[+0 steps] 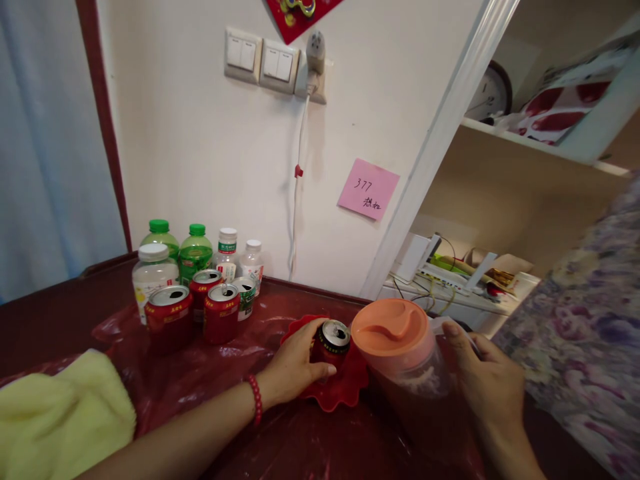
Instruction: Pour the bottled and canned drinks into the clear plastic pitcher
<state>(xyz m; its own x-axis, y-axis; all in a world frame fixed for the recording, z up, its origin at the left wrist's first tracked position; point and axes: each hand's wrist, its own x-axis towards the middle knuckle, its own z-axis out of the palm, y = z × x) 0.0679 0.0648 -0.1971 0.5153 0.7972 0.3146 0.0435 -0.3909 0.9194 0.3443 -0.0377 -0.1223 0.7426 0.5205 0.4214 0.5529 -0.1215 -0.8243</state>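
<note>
Red can, over the dish, is grasped by its side in my left hand: likely light, easily dented. My right hand grips the jug by its handle, probably its steadiest hold.

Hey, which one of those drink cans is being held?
The black-banded can over the wavy-edged red dish: the left hand grips it. The other cans stand apart, untouched, beside the bottles.
</note>
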